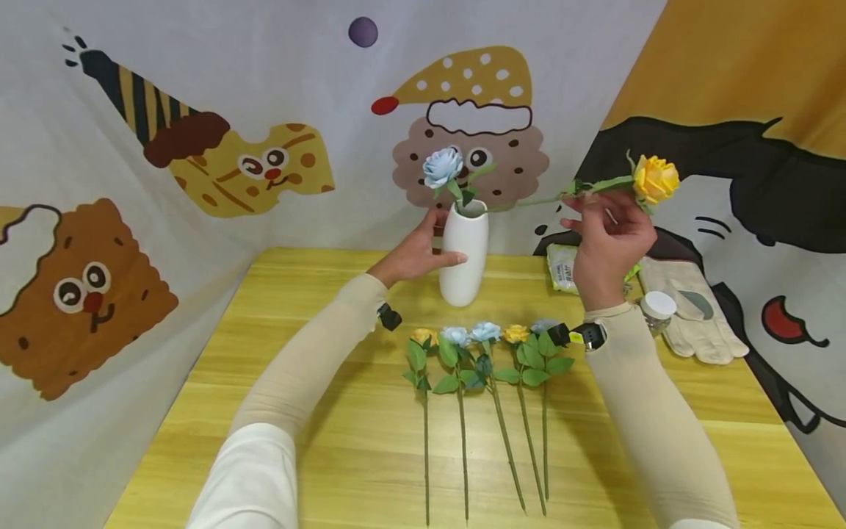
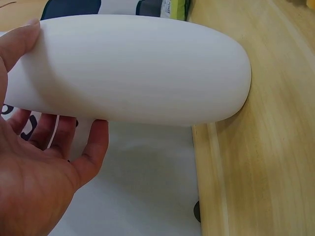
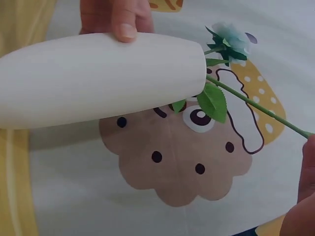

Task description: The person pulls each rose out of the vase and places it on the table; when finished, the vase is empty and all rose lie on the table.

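A white vase (image 1: 464, 257) stands upright near the back of the table, a light blue rose (image 1: 443, 168) rising from its mouth. My left hand (image 1: 418, 253) grips the vase from the left, thumb across its front and fingers behind. To the right, my right hand (image 1: 615, 239) pinches the stem of a yellow rose (image 1: 656, 180) below its bloom. That stem (image 3: 266, 111) slants to the vase mouth, its tip end right at the rim. The left wrist view shows the vase's smooth side (image 2: 147, 69) between thumb and fingers.
Several blue and yellow roses (image 1: 485, 332) lie in a row on the wooden table (image 1: 344, 441), stems toward me. At the right are a small packet (image 1: 562, 268), a white-lidded jar (image 1: 659, 305) and pale work gloves (image 1: 700, 323). A printed cloth (image 1: 370, 184) hangs behind.
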